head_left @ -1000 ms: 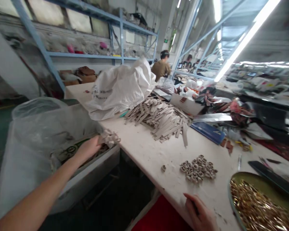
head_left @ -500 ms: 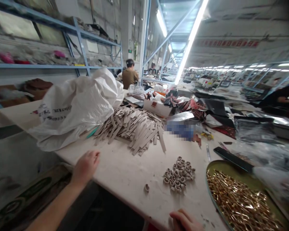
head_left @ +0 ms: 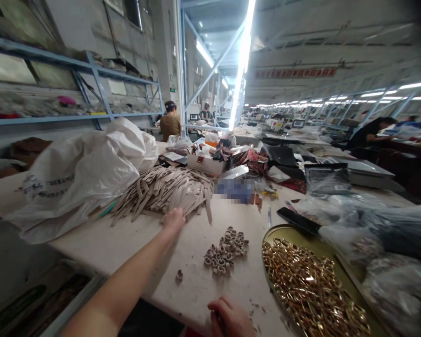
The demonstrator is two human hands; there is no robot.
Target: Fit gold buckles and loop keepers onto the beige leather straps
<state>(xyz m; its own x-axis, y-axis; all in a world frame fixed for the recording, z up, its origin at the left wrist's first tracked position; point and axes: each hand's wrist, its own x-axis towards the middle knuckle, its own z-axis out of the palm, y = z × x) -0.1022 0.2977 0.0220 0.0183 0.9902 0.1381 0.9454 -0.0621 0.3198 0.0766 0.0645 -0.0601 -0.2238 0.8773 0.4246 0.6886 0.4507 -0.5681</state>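
My left hand (head_left: 174, 220) reaches forward to the front edge of a heap of flat grey-beige strips (head_left: 161, 187). Its fingers are curled down against the strips, and their tips are hidden. Close to the table's near edge, my right hand (head_left: 229, 316) is closed, with something dark at its fingers that I cannot make out. Beyond that hand lies a cluster of small rolled loops (head_left: 228, 250) in the same grey-beige. One single loop (head_left: 179, 275) sits apart to the left of them.
A tray (head_left: 266, 234) of gold-coloured metal pieces (head_left: 312, 281) stands at right, with a dark flat object (head_left: 298, 220) and plastic bags (head_left: 365, 234) behind. A pen (head_left: 269, 216) lies nearby. A big white sack (head_left: 87, 173) slumps at left. People sit farther back.
My left hand has moved forward and right, from over the table's near edge to the strip heap. My right hand stays low near the edge. The view has turned right.
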